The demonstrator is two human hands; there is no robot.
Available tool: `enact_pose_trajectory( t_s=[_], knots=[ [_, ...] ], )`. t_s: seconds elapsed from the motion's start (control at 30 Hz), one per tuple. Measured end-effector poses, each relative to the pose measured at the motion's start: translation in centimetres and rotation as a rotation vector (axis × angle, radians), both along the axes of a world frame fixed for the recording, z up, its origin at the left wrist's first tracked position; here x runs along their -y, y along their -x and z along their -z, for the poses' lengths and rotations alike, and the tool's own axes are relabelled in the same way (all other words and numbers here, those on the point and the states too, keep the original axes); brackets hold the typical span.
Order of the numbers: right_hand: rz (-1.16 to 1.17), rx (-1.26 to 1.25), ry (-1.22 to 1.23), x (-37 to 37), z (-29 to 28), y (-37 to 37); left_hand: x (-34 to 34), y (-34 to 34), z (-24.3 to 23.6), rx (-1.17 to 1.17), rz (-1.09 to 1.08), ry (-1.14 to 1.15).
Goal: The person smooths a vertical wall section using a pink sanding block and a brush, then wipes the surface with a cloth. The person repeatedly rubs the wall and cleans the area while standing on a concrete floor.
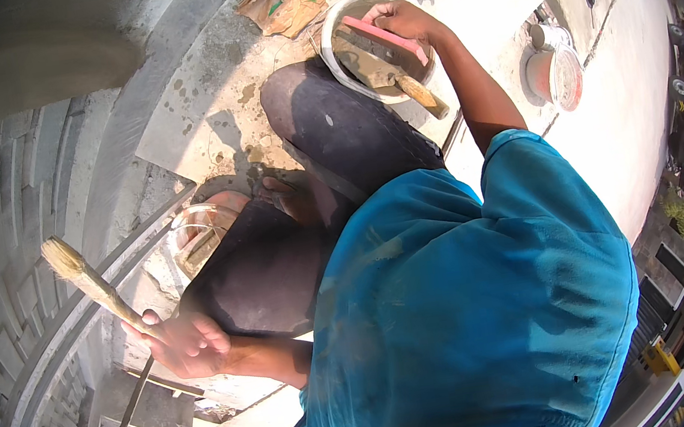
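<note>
My left hand [184, 342], held out to the lower left, is closed round the handle end of a brush [106, 294]. The brush slants up and left, its pale fibre bristles pointing away from my hand. At the top, over a pale-rimmed bucket [331, 51], my right hand [401, 21] grips a red float [379, 36] seen nearly edge-on. Beside the float, a trowel [370, 67] leans across the bucket, its wooden handle [422, 97] sticking out over the near rim. The bucket's contents are partly hidden by these tools and my hand.
Another bucket [207, 225] stands beside my foot, left of my bent legs. Torn brown paper [294, 11] lies near the first bucket. More containers, including a tipped red-and-white bucket [555, 80], are on the right. A wall of grey stone strips [27, 186] lines the left side.
</note>
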State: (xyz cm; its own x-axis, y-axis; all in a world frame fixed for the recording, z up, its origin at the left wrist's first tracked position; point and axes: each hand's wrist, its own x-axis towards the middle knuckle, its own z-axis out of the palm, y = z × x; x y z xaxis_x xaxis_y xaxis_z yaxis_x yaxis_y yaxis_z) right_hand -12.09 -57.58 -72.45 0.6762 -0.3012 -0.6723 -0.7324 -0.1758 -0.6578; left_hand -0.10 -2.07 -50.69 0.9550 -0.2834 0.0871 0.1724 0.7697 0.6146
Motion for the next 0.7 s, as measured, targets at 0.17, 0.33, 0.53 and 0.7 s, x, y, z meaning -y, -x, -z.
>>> enact_pose_trajectory(
  t_s=[0.17,0.33,0.53,0.7],
  knots=[
    [0.215,0.786,-0.839,-3.1,-11.5,-3.2,-0.2,0.8,0.0,-0.07,-0.209,-0.167],
    [-0.04,1.156,-0.758,-8.5,-18.3,-15.2,-0.4,1.1,0.6,-0.158,-0.295,-0.144],
    [-0.257,1.641,-0.25,-12.9,-29.7,-26.1,1.9,0.3,-0.3,-0.234,-0.365,-0.143],
    [-0.302,1.688,-0.16,-16.6,-34.5,-30.2,1.9,1.2,-0.4,-0.291,-0.412,-0.151]
  ],
)
